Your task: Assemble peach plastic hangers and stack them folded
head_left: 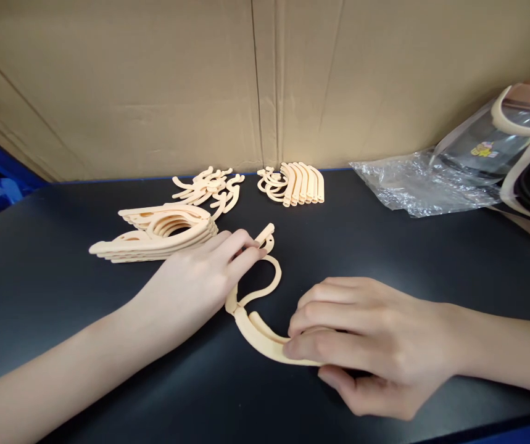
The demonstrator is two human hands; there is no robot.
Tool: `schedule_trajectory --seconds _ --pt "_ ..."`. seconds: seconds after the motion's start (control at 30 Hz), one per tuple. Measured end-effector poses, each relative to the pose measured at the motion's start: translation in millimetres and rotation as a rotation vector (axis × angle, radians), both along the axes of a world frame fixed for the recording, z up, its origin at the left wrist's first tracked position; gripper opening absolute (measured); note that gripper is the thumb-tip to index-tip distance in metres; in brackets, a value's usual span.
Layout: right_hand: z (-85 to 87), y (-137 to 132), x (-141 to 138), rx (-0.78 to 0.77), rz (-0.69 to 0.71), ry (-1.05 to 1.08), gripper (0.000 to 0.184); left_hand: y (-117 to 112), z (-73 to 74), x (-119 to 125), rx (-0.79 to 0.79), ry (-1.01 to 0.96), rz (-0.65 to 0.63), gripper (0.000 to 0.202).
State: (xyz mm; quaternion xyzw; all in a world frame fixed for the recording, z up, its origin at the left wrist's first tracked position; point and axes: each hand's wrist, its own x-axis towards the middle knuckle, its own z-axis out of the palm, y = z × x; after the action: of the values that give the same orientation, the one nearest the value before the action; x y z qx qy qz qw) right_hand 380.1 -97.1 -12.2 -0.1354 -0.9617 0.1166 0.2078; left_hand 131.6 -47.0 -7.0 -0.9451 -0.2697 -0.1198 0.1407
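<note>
A cream plastic folding hanger (265, 338) lies on the black tabletop between my hands, its curved hook (277, 277) pointing away from me. My left hand (209, 271) is closed round the hanger's left arm, whose end pokes out beyond the fingertips. On the other arm, my right hand (366, 339) grips near the end, thumb below and fingers on top, covering that tip. Just beyond my left hand sits a stack of folded cream hangers (153, 243), neatly layered.
At the back lie a loose heap of cream hooks (207, 185), a few more curved hooks (271, 184) and a row of hanger arms (304, 184). A clear plastic bag (413, 185) and a transparent pouch (477, 148) occupy the right. Cardboard (153, 92) walls the back; a blue frame (10, 179) stands left.
</note>
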Motion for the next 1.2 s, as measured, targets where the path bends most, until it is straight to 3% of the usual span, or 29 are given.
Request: schedule_trajectory --seconds 0.27,0.5,0.93,1.2 --pt "-1.1 6.0 0.8 0.122 -0.134 -0.066 0.024 1.2 -1.9 1.2 -0.058 -0.039 -0.067 0.028" --pt "-4.2 11.3 0.4 0.14 -0.265 -0.036 0.028 -0.2 -3.3 2.3 -0.061 -0.038 -0.061 0.034" --pt "-5.1 11.6 3.1 0.139 -0.331 -0.037 0.029 1.8 -9.6 -1.1 -0.063 -0.091 -0.08 0.04" --pt "-7.0 13.0 5.2 0.139 -0.42 -0.021 0.026 0.8 -6.3 1.3 -0.053 -0.071 -0.078 0.04"
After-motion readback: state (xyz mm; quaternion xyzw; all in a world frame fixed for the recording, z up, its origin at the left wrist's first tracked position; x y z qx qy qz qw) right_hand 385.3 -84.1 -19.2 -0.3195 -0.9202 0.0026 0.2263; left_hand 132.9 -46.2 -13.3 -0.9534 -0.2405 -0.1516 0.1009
